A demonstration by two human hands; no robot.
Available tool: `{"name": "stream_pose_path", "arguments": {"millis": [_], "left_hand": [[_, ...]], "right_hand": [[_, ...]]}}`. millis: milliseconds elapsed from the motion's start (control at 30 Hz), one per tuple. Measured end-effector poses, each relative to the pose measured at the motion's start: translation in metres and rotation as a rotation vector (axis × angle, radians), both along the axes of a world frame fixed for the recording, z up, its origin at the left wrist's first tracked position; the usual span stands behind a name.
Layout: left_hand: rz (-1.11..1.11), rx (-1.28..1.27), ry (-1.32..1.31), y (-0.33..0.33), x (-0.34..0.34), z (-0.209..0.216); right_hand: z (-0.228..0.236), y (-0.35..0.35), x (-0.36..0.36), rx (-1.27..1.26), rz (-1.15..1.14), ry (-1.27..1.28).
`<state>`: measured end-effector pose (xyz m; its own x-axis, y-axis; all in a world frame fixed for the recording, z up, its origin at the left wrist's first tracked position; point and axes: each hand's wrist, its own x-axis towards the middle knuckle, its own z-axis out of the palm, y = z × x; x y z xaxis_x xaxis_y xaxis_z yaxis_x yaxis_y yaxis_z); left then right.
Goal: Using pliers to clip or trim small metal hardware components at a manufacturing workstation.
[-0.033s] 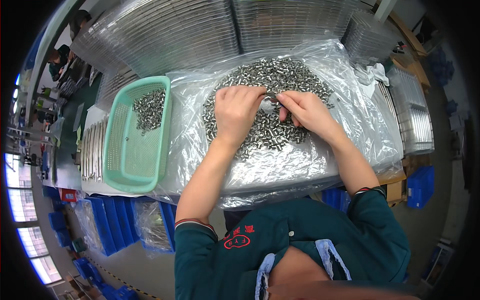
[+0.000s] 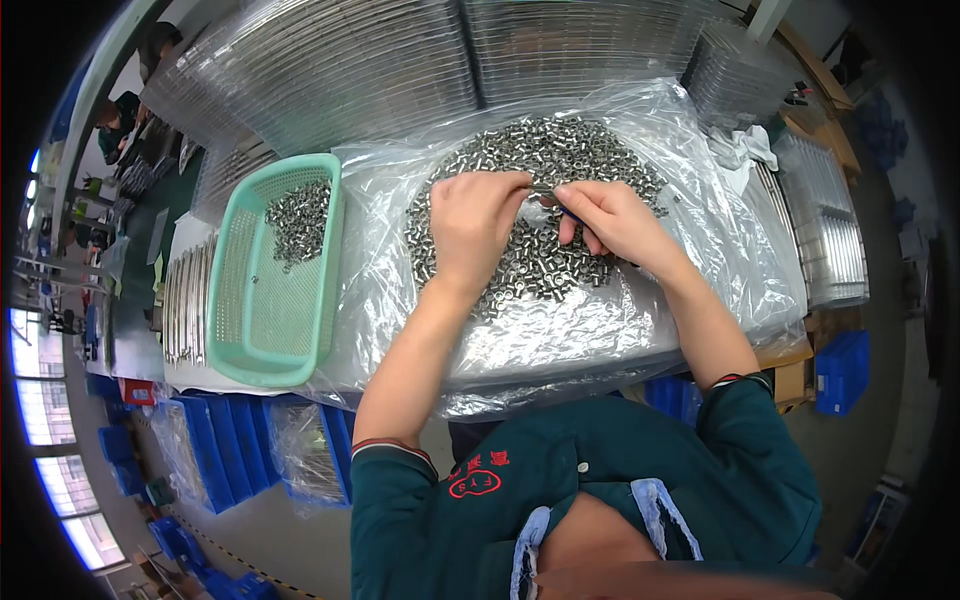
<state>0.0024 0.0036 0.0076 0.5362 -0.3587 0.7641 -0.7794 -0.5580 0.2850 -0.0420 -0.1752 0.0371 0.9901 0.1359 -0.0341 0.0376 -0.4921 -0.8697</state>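
Note:
Over a wide heap of small silvery metal fittings (image 2: 545, 265), my two hands meet fingertip to fingertip. My left hand (image 2: 474, 222) is closed, its thumb and index finger pinching one end of a small dark metal piece (image 2: 541, 190). From the other side my right hand (image 2: 618, 222) pinches the same piece, with its lower fingers curled beneath. The piece is mostly covered by the fingertips, so its exact shape does not show. The heap lies on a clear plastic sheet (image 2: 390, 300) spread over the table.
Left of the heap stands a green mesh basket (image 2: 217, 290) with more fittings (image 2: 300, 220) inside. Stacked clear trays (image 2: 340, 75) rise along the back, and others (image 2: 822, 225) stand at the right. Blue bins (image 2: 225, 450) sit below the table. Another person (image 2: 122, 125) is far left.

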Motion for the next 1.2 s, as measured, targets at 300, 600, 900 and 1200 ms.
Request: {"name": "stream_pose_path", "arguments": {"millis": [300,600,900,1200], "left_hand": [[-0.207,-0.588,0.859,0.000,0.001,-0.005],[-0.380,-0.693,0.976,0.001,0.000,-0.004],[-0.449,-0.631,1.064,-0.002,-0.003,0.000],[-0.307,-0.518,0.669,-0.003,-0.009,-0.004]], "right_hand": [[-0.008,0.000,0.007,0.871,-0.042,0.185],[-0.013,0.013,0.002,0.979,-0.058,0.426],[-0.015,0.015,0.001,0.976,-0.063,0.432],[-0.020,0.012,0.003,1.138,-0.014,0.528]]}}
